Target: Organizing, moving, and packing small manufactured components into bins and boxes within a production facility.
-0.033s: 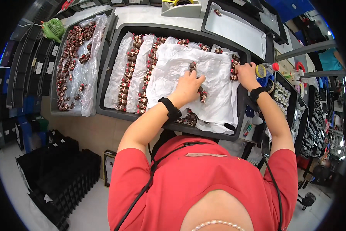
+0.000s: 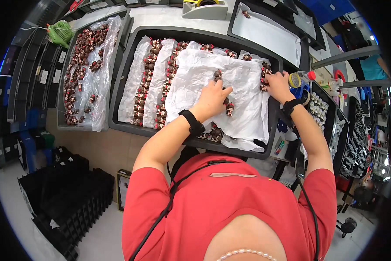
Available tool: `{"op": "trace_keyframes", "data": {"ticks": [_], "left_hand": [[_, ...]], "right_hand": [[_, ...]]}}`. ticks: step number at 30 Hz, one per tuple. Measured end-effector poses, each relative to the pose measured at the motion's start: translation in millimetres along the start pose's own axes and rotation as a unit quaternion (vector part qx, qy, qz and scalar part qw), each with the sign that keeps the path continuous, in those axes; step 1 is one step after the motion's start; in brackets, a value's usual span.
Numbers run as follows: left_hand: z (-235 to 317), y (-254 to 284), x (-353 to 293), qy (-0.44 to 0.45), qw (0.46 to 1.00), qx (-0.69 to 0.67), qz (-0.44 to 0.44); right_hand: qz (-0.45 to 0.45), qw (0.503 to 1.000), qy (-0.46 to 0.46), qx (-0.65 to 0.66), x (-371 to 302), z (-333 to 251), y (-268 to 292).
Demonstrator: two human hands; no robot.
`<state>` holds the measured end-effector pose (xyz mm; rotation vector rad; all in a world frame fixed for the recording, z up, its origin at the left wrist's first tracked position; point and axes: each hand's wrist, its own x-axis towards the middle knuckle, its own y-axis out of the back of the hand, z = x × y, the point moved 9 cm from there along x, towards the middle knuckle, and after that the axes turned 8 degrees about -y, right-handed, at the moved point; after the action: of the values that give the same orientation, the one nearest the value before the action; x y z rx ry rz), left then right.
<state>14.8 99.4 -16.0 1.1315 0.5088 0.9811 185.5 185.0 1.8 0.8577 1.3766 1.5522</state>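
Observation:
Small dark brown figurines with red and cream details lie in rows between sheets of white tissue paper point(image 2: 191, 76) in a large black tray point(image 2: 136, 31). My left hand point(image 2: 210, 98) rests on the paper, finger and thumb apart, its fingertips touching a figurine point(image 2: 217, 75). Beside that hand, close to the wrist side, lies another figurine point(image 2: 229, 108). At the tray's right edge my right hand point(image 2: 279, 86) has its fingers curled round a figurine in the short right-hand row point(image 2: 265, 71). The fingers partly hide that figurine.
To the left stands a grey bin point(image 2: 60, 104) with loose figurines on clear plastic, next to a green fan point(image 2: 59, 34). A paper-lined tray point(image 2: 265, 35) and a tape dispenser point(image 2: 205, 9) sit behind. A bottle with a red cap point(image 2: 303, 78) stands just right of my right hand.
My right hand has shifted very slightly at the right-hand row. My left hand stays where it was.

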Motion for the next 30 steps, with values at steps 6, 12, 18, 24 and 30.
{"op": "trace_keyframes", "data": {"ticks": [6, 12, 18, 24, 30], "left_hand": [[4.0, -3.8, 5.8, -0.021, 0.999, 0.025, -0.038], [5.1, 0.2, 5.7, -0.018, 0.999, 0.033, -0.027], [-8.3, -1.4, 5.3, -0.022, 0.999, 0.028, -0.003], [-7.7, -6.7, 8.2, -0.023, 0.999, 0.04, -0.005], [-9.1, -7.8, 7.7, -0.013, 0.998, 0.05, 0.02]], "right_hand": [[0.063, 0.994, 0.061, -0.071, 0.8, -9.7, -17.1], [0.046, 0.996, 0.004, -0.079, 1.4, -12.4, -5.2], [-0.152, 0.952, -0.023, 0.265, -40.5, -104.7, -7.4], [-0.135, 0.934, -0.014, 0.332, -53.4, -114.8, -15.8], [-0.033, 0.982, 0.035, 0.18, -30.9, -36.5, 7.5]]}}
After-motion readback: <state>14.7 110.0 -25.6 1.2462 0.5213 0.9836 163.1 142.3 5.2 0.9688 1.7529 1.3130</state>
